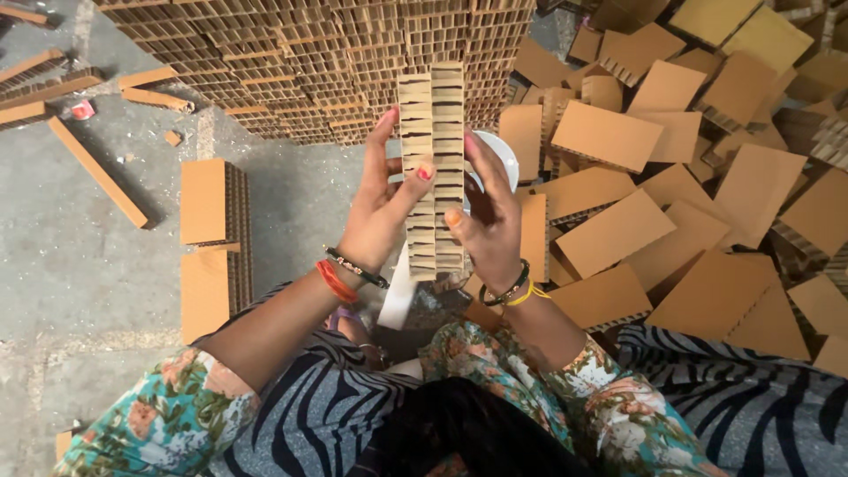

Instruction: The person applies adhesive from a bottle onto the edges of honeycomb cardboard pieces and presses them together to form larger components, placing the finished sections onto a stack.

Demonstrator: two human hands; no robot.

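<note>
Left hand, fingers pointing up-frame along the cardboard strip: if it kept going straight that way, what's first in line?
Most likely the big stack of honeycomb cardboard ahead. The left hand grips the strip with the right hand, and nothing shows between its fingertips and the stack. Depth is unclear from a single view.

Both forearms reach forward, wrists raised; the left hand [378, 205] and right hand [488, 219] face each other, fingers extended upward, thumbs pressing inward.

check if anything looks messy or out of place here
Yes: the loose cardboard pieces on the right lie in a jumbled heap at all angles, unlike the neatly stacked wall behind. Stray strips and scraps litter the floor at left.
</note>
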